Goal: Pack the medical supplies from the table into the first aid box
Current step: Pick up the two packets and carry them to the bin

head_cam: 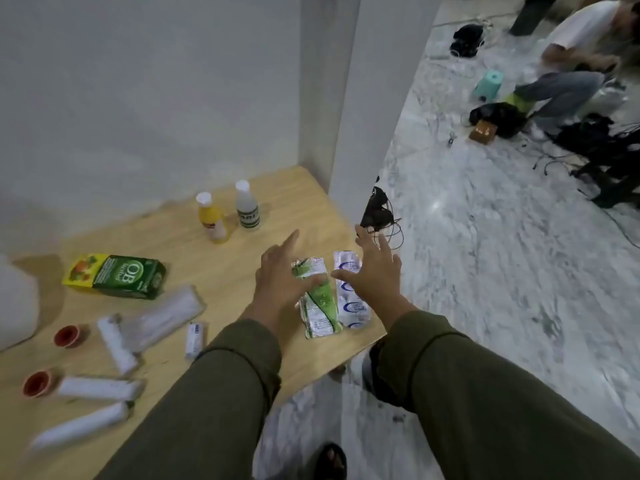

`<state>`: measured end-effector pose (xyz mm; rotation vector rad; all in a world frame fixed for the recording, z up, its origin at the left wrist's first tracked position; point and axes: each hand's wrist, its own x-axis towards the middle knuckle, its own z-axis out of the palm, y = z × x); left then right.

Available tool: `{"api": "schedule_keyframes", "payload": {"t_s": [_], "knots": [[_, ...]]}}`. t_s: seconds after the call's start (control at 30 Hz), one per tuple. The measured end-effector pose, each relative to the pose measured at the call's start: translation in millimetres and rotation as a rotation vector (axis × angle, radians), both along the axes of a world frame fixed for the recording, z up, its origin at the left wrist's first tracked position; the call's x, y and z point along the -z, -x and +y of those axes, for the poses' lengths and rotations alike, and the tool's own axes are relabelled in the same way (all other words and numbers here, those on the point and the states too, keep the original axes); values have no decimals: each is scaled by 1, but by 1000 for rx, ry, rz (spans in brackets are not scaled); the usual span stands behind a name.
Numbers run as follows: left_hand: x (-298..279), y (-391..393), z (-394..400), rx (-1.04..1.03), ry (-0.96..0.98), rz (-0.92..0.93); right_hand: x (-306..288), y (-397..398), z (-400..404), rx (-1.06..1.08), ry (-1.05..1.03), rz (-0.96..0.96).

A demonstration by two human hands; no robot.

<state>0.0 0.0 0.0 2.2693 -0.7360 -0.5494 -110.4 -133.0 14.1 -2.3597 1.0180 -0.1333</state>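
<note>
Two flat packets lie side by side near the right edge of the wooden table point(221, 271): a green-and-silver sachet strip point(318, 306) and a blue-and-white blister strip point(353, 303). My left hand point(280, 275) hovers over the green strip with fingers spread, thumb near it. Above the blue strip my right hand point(374, 271) is spread open. Neither hand grips anything. A white object, possibly the first aid box point(15, 303), shows at the far left edge.
On the table stand a yellow bottle point(212, 218) and a clear bottle point(247, 209). A green OB box point(117, 276), several white rolls point(116, 344), two red caps point(67, 336) and a clear packet point(169, 315) lie there too. A seated person point(571, 64) and cables are on the marble floor.
</note>
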Motion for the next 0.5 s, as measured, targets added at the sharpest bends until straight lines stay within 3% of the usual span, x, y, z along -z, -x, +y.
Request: {"api": "schedule_keyframes", "payload": {"t_s": [0.2,0.5], "knots": [[22,1,-1,33,-105,-69,22,2,-15,-40,-30,94],[23,0,-6,47,-110,-62,36,-2,-17,-72,63,12]]}}
